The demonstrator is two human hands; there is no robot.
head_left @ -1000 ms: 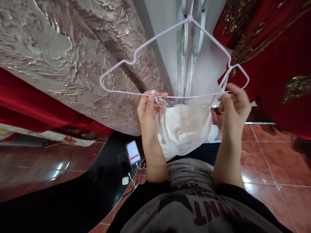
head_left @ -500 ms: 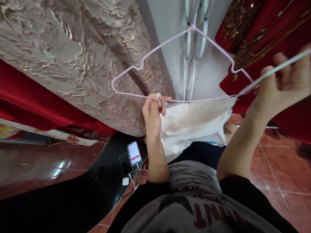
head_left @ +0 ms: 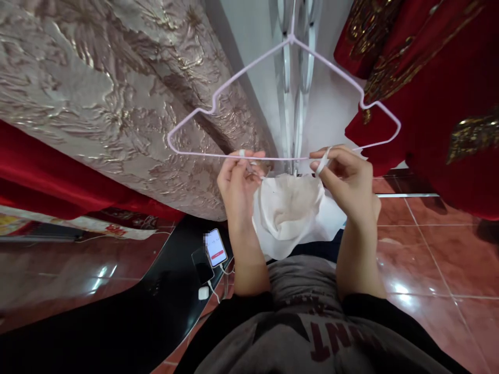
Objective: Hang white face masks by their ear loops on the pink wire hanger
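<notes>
A pale pink hanger (head_left: 291,39) hangs upright in front of me. A white cloth (head_left: 292,202) lies slack below its bottom bar, between my forearms. My left hand (head_left: 239,179) is closed at the left part of the bar, with a bit of white strap around a finger and more between the fingers. On the right, my right hand (head_left: 345,176) pinches a narrow white strap (head_left: 323,160) at the bar; its fingers cover part of the bar. Where the straps join the cloth is partly hidden by my fingers.
Embossed pinkish-beige fabric (head_left: 117,98) hangs close on the left. Red fabric with gold beading (head_left: 429,104) hangs on the right. Two phones (head_left: 216,246) with cables and a small white case (head_left: 203,293) rest on a black bench (head_left: 117,311). White metal bars (head_left: 298,119) stand behind the hanger.
My right hand has come in from the far right to the hanger's bottom bar, bringing the strap with it. The once stretched strap and cloth now sag. My left hand stays near the bar.
</notes>
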